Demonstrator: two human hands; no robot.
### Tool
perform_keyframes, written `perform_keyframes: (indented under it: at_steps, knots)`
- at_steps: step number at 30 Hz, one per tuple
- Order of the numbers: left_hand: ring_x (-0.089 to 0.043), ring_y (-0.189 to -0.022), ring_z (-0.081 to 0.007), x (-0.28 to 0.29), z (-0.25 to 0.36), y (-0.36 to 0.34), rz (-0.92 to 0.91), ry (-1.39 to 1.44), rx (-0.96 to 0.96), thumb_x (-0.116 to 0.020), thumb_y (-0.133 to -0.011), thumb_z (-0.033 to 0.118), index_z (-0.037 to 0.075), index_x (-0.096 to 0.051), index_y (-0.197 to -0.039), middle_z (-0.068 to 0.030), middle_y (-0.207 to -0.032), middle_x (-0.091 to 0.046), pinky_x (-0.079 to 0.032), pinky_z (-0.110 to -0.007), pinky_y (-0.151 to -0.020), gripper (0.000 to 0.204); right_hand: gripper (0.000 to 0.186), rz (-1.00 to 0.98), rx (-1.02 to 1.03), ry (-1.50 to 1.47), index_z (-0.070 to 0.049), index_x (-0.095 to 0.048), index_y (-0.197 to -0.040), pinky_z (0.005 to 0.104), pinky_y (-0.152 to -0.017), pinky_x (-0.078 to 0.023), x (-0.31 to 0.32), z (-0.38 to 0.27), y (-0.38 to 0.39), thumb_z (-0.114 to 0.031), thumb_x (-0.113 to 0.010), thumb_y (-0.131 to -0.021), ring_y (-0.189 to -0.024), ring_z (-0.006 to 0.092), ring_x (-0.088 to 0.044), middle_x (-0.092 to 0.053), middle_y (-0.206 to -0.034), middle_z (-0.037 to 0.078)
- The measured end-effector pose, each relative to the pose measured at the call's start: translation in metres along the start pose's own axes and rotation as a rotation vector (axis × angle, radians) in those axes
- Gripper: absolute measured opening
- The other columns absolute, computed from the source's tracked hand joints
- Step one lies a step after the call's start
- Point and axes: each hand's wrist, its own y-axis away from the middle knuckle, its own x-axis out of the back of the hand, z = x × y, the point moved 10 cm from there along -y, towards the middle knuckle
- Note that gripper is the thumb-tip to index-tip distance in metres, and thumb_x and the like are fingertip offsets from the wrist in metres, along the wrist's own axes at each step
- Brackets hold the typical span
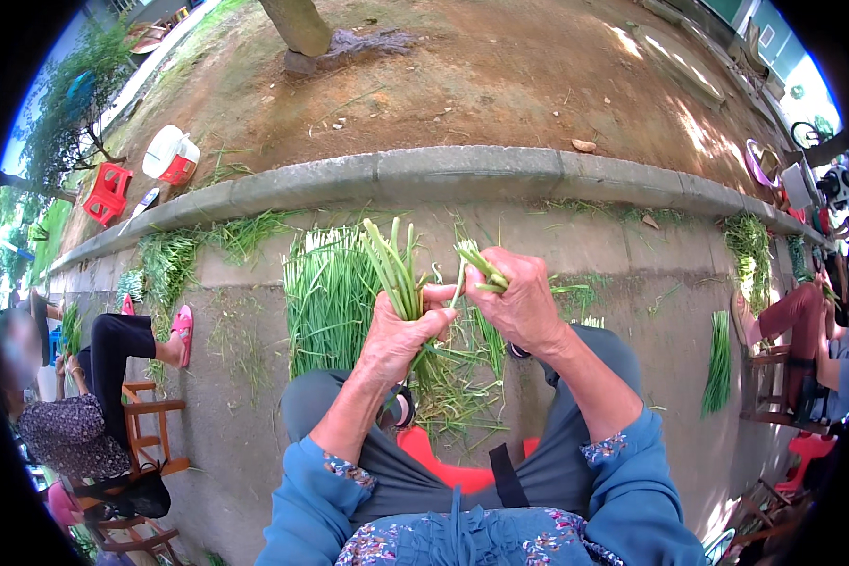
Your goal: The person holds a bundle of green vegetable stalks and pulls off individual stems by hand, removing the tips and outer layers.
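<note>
The left hand (393,338) is closed around a bundle of green stalks (393,269), whose long axis runs away from the body, tops leaning a little left, leafy ends hanging below the fist. The right hand (517,288), just beside it, has its fingers curled tightly on a smaller bunch of stalks (486,272) pointing forward and left; one thin stem (460,283) stands in the narrow gap between the hands, though which fingers pinch it I cannot tell. Just past the left hand, forward and left, a wide row of green stalks (325,302) lies on the pavement (241,316), pale ends toward the kerb (462,168); the left hand is the nearer one. Loose trimmings (457,401) lie scattered beneath the hands, in front of a red stool (443,462).
</note>
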Motion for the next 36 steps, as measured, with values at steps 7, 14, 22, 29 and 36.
perform_keyframes:
  at_steps: [7, 14, 22, 29, 36]
  knots:
    - [-0.046, -0.056, -0.0055, 0.004, 0.001, 0.0, 0.031, 0.047, 0.016, -0.058, -0.074, 0.0, -0.002, -0.059, -0.101, 0.0009, -0.065, -0.053, -0.037, -0.02, -0.052, 0.027, 0.012, -0.022, -0.318, -0.384, 0.0, -0.061, -0.08, 0.0271, -0.051, -0.042, -0.009, 0.036, 0.007, -0.011, -0.057, -0.079, -0.055, 0.0101, -0.053, -0.061, -0.065, 0.006]
    - [-0.042, -0.049, -0.0036, 0.005, 0.004, -0.001, 0.056, 0.0, -0.054, -0.059, -0.074, 0.0, -0.001, -0.059, -0.102, 0.0039, -0.059, -0.047, -0.034, -0.019, -0.045, 0.029, 0.013, -0.023, -0.317, -0.385, -0.001, -0.063, -0.082, 0.025, -0.049, -0.042, -0.013, 0.039, 0.01, -0.012, -0.059, -0.077, -0.054, 0.0062, -0.051, -0.061, -0.061, 0.004]
    - [-0.048, -0.056, -0.0041, 0.002, 0.014, 0.0, 0.07, -0.286, -0.169, -0.062, -0.073, 0.0, 0.0, -0.061, -0.101, 0.0026, -0.063, -0.053, -0.039, -0.019, -0.051, 0.028, 0.013, -0.001, -0.283, -0.255, 0.0, -0.061, -0.079, 0.0281, -0.045, -0.041, -0.01, 0.037, 0.011, -0.012, -0.059, -0.074, -0.047, 0.01, -0.051, -0.055, -0.053, 0.007]
    - [-0.047, -0.055, -0.0036, 0.004, 0.011, 0.0, 0.065, -0.374, -0.165, -0.062, -0.073, -0.001, 0.002, -0.061, -0.101, 0.0028, -0.062, -0.053, -0.039, -0.019, -0.051, 0.029, 0.009, -0.075, -0.316, -0.149, -0.001, -0.063, -0.078, 0.0222, -0.047, -0.039, -0.008, 0.031, 0.009, -0.009, -0.06, -0.074, -0.052, 0.004, -0.048, -0.055, -0.056, 0.0]
    - [-0.046, -0.055, -0.0036, 0.002, 0.012, 0.0, 0.064, -0.354, -0.146, -0.062, -0.072, -0.001, 0.001, -0.062, -0.099, 0.003, -0.062, -0.053, -0.038, -0.019, -0.051, 0.027, 0.007, -0.057, -0.214, -0.036, 0.0, -0.059, -0.074, 0.0247, -0.046, -0.04, -0.005, 0.021, 0.006, -0.007, -0.059, -0.072, -0.05, 0.0071, -0.049, -0.054, -0.055, 0.005]
